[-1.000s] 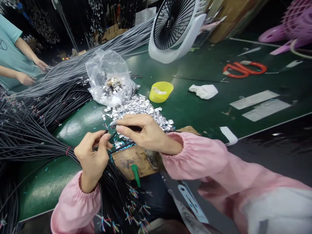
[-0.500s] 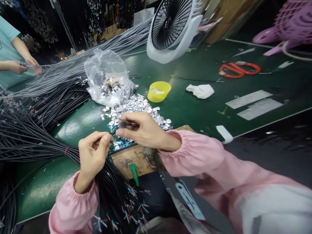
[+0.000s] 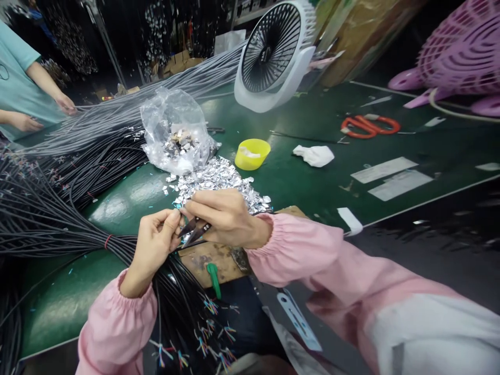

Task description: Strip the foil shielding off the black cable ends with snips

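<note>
My left hand (image 3: 156, 237) is closed in a pinch on the end of a black cable, most of which the fingers hide. My right hand (image 3: 224, 216) is wrapped around dark metal snips (image 3: 198, 229), their blades pointing at the left fingertips. The two hands nearly touch. Beneath my left wrist runs a bundle of black cables (image 3: 175, 291), tied with a red band (image 3: 107, 241), with stripped coloured wire ends hanging at the table's front. Behind my hands lies a heap of silvery foil scraps (image 3: 219, 174) with bits of blue among them.
A clear plastic bag (image 3: 172, 112) of scraps, a yellow cup (image 3: 253, 154), crumpled white tissue (image 3: 314, 155) and a white fan (image 3: 269, 99) stand beyond. Red-handled scissors (image 3: 369, 126) lie right. A wooden block (image 3: 226, 263) is at the edge. Another person (image 3: 23, 78) stands far left near grey cables.
My right hand has turned, bringing the snips' blades into view beside the left fingertips. My left hand has shifted slightly right. The other person's hands have moved apart.
</note>
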Tool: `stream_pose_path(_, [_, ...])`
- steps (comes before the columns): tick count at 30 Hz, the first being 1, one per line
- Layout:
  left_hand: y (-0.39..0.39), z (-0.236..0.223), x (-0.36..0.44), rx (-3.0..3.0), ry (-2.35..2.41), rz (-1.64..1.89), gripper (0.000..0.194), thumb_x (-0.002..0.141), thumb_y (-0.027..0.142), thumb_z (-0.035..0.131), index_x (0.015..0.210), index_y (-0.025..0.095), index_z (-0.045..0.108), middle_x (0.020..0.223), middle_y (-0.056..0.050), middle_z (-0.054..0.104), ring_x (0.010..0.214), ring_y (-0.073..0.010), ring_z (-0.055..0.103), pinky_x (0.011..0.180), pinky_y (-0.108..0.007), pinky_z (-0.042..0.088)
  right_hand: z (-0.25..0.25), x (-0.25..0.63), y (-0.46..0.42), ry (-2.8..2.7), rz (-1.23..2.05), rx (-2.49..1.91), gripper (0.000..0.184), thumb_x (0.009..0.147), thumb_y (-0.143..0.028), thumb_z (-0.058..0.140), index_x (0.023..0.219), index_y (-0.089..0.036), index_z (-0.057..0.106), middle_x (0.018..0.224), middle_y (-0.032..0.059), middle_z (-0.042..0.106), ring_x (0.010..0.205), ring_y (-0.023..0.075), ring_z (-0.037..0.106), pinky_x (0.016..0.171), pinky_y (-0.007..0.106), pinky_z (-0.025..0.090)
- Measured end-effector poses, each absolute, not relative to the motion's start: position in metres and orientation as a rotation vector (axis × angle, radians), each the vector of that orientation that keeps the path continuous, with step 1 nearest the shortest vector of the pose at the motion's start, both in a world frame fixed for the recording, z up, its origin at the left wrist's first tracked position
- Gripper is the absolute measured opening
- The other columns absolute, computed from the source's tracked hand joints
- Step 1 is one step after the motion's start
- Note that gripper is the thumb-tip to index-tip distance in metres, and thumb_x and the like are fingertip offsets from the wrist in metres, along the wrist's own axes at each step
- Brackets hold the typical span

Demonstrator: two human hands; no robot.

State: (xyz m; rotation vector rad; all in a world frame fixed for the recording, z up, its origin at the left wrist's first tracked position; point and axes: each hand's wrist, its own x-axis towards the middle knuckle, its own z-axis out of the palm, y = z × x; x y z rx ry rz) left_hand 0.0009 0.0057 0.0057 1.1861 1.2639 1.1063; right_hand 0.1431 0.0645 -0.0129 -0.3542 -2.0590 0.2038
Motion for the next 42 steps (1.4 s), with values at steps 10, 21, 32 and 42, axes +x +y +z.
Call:
stream_pose_path(10, [0.002,0.004,-0.001,1.241,1.309,1.153,0.043,0.071,0.053,0.064,0.058,0.013,0.052,0.042,0.006,0.038,0.033,-0.0017,0.029,0.033,-0.017,0.017,-0.009,0.148,0.074,-1.993,0.520,-0.529,0.023,0.084,-0.022,0.051,0.063,-0.015,0.049,0.059,-0.0020,0.045,0.054,0.0077,0.039,0.051,0.022,0.031])
stream_pose_path(21, [0.005,0.002,0.002,1.285,1.243,1.140,0.042,0.072,0.053,0.063,0.062,0.013,0.054,0.040,0.007,0.038,0.033,-0.0029,0.031,0.034,-0.017,0.022,-0.011,0.145,0.068,-2.096,0.610,-0.471,0.033,0.090,-0.030,0.041,0.058,-0.018,0.041,0.053,-0.0031,0.038,0.047,0.0076,0.031,0.044,0.024,0.026])
stream_pose_path(32, [0.000,0.000,0.000,1.221,1.336,1.109,0.045,0.075,0.056,0.058,0.058,0.016,0.047,0.034,0.008,0.036,0.025,-0.0022,0.026,0.029,-0.016,0.016,-0.009,0.157,0.087,-2.010,0.288,-0.565,0.023,0.084,-0.018,0.053,0.061,-0.015,0.050,0.057,-0.0017,0.047,0.053,0.0076,0.041,0.051,0.022,0.031])
stream_pose_path(42, [0.002,-0.004,0.001,1.435,1.312,1.349,0.022,0.072,0.033,0.068,0.064,0.014,0.060,0.051,0.004,0.048,0.043,-0.0049,0.040,0.040,-0.018,0.030,-0.002,0.141,0.066,-1.540,1.926,-0.452,0.040,0.075,-0.047,0.060,0.056,-0.017,0.040,0.045,-0.0104,0.033,0.036,0.0014,0.021,0.034,0.019,0.015])
